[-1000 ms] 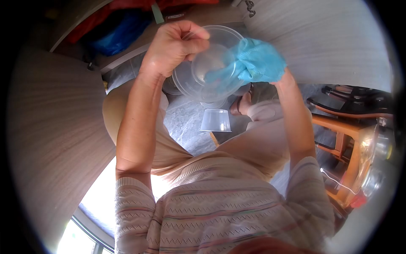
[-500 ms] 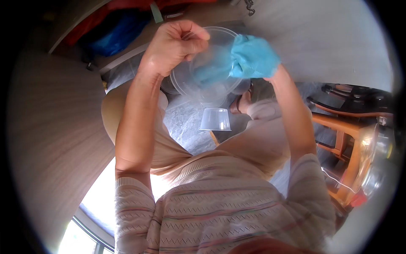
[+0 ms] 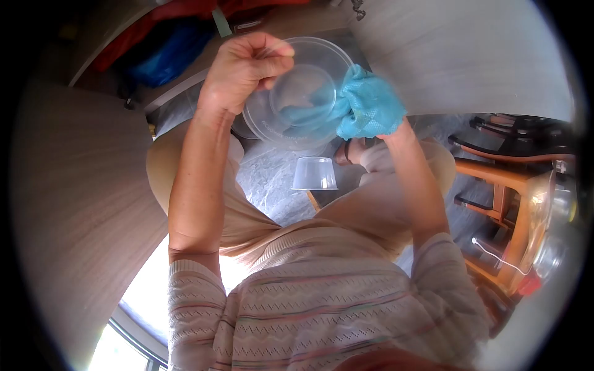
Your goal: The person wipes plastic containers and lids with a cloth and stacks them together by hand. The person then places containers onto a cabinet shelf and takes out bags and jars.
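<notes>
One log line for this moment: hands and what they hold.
left hand: grips clear bowl rim | right hand: presses blue cloth into bowl | clear cup: below, upside down

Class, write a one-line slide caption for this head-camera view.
Left hand grips a clear plastic bowl while the right hand presses a blue cloth into it.

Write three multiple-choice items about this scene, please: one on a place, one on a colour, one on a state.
1. Where is the cloth?
A. on the floor
B. pressed against the clear bowl
C. on the wooden chair

2. What colour is the cloth?
A. blue
B. red
C. white

3. How does the small clear cup below the bowl stand?
A. upright
B. on its side
C. upside down

Answers: 1 B, the right hand pushes it into the bowl, whose rim the left hand grips; 2 A, it is light blue; 3 C, its wider rim points down.
</notes>
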Tool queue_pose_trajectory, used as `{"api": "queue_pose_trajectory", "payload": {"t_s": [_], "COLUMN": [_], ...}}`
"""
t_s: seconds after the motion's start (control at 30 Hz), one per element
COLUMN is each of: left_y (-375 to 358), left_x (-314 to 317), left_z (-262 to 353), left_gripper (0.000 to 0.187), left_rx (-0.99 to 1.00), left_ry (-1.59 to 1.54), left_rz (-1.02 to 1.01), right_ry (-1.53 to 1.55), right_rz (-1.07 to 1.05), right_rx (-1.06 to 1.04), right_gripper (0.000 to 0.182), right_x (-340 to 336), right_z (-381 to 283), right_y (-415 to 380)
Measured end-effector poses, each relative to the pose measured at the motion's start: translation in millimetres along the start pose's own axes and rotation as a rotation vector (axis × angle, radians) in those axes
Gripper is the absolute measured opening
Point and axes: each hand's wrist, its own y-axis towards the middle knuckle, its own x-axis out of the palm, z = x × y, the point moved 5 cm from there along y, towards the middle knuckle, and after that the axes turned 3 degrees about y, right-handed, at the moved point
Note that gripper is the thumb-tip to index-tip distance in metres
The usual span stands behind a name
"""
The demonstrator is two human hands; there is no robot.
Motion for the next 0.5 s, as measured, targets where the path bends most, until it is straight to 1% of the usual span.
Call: {"api": "queue_pose_trajectory", "payload": {"t_s": [0.03, 0.13, 0.23, 0.33, 0.43, 0.5], "left_y": [0.8, -2.1, -4.4, -4.5, -4.8, -4.8], "left_x": [-0.3, 3.2, 8.7, 23.4, 28.2, 32.2], "left_z": [-0.7, 3.3, 8.4, -3.1, -10.4, -14.5], "left_gripper": [0.012, 0.021, 0.026, 0.026, 0.019, 0.014], "left_rx": [-0.007, -0.020, 0.111, -0.034, -0.248, -0.233], "left_ry": [-0.012, 0.203, 0.300, 0.408, 0.520, 0.527], "left_rz": [-0.010, -0.113, -0.197, -0.406, -0.446, -0.455], "right_ry": [-0.146, -0.591, -0.480, -0.964, -0.828, -0.785], "right_rz": [-0.019, -0.095, -0.113, -0.325, -0.418, -0.454], "right_rx": [-0.014, -0.109, -0.020, -0.041, -0.144, -0.064], "right_gripper": [0.016, 0.023, 0.024, 0.025, 0.025, 0.026], "right_x": [0.6, 6.4, 6.5, 23.8, 29.6, 34.7], "right_z": [-7.3, -30.6, -25.5, -40.2, -38.0, -31.8], "right_y": [1.5, 4.8, 5.3, 15.4, 23.3, 30.3]}}
